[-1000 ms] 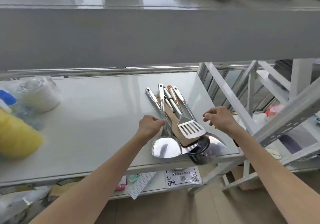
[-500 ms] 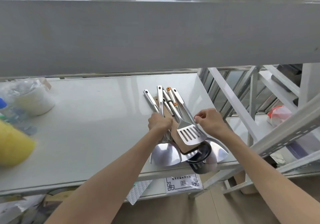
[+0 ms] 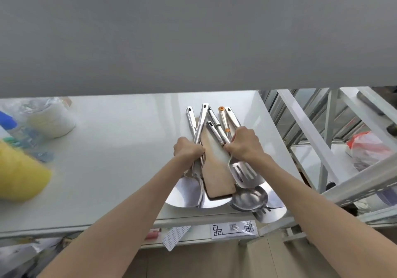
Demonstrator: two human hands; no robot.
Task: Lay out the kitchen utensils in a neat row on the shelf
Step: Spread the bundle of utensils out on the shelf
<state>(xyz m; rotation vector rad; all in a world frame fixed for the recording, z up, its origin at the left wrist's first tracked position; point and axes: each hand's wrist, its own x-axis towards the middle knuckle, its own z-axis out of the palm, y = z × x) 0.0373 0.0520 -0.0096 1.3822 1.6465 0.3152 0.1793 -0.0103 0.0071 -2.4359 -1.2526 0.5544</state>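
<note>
A heap of several steel kitchen utensils lies at the right end of the white shelf [image 3: 111,149], handles pointing away from me. On top rests a wooden spatula [image 3: 217,170]. A slotted steel turner [image 3: 245,173] lies to its right, a ladle [image 3: 250,198] below that, and broad steel turner blades [image 3: 187,192] at the lower left. My left hand [image 3: 188,150] is closed around the steel handles on the left of the heap. My right hand [image 3: 243,143] grips the handles on the right, above the slotted turner.
The grey underside of the upper shelf [image 3: 193,31] fills the top of the view. At the far left stand a plastic-wrapped white container [image 3: 49,119] and a yellow object [image 3: 19,170]. White rack struts [image 3: 300,127] rise on the right. Papers lie on a lower shelf [image 3: 233,228].
Both hands moved forward onto the handles and closed on them. The handles are now spread apart, exposing the wooden spatula. The camera dipped, so the upper shelf hides more.
</note>
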